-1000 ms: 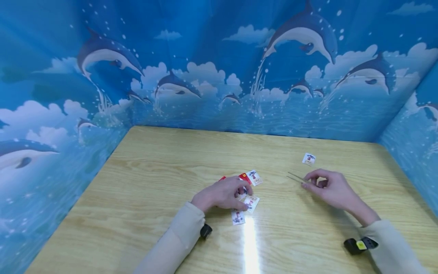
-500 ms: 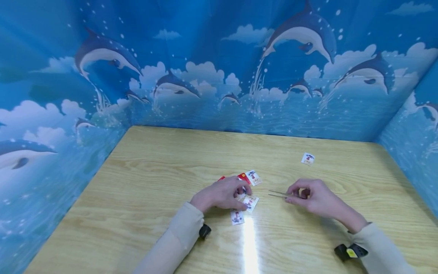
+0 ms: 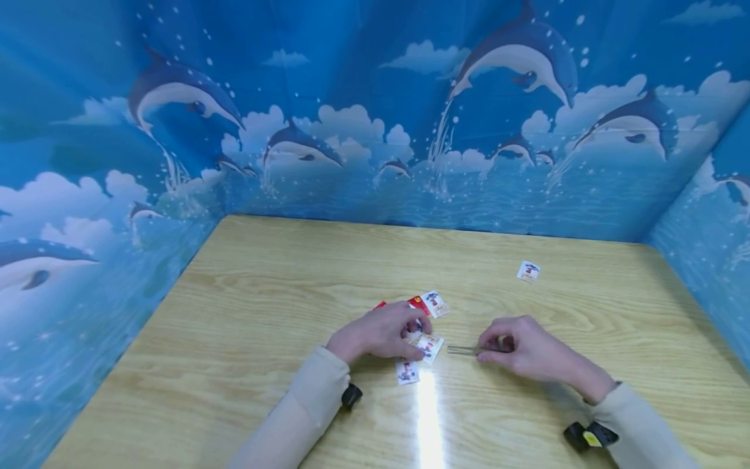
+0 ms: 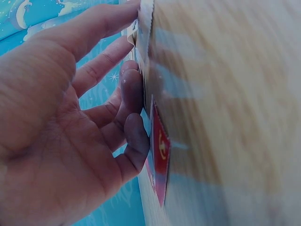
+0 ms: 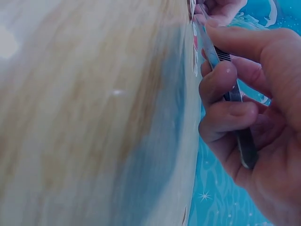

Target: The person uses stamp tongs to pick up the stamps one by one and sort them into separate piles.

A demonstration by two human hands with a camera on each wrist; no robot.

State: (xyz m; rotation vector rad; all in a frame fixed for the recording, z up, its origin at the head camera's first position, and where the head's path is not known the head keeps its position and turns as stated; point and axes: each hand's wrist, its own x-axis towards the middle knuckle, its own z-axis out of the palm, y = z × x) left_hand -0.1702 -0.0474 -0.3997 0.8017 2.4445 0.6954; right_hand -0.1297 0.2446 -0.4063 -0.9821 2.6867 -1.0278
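Observation:
My left hand (image 3: 381, 329) rests over a loose group of small stamps, its thumb and fingertips down on them. By the thumb tip lies a pale stamp (image 3: 431, 347) with a printed figure; another stamp (image 3: 408, 372) sits just nearer to me. Beyond the fingers are a red stamp (image 3: 418, 303) with a yellow emblem and a white stamp (image 3: 436, 303) beside it. My right hand (image 3: 524, 345) pinches metal tweezers (image 5: 247, 146) between thumb and fingers. Their tips point left, a short gap from the pale stamp in the head view. Part of the group is hidden under my left hand.
A single stamp (image 3: 528, 271) lies apart at the back right of the wooden table (image 3: 281, 273). A blue dolphin-print curtain (image 3: 363, 150) borders the table at the back and sides. A bright light reflection crosses the table's near middle.
My right hand has moved left and nearer to me with the tweezers, bringing their tips close to the stamps. The tips look closer together now. My left hand has stayed in place.

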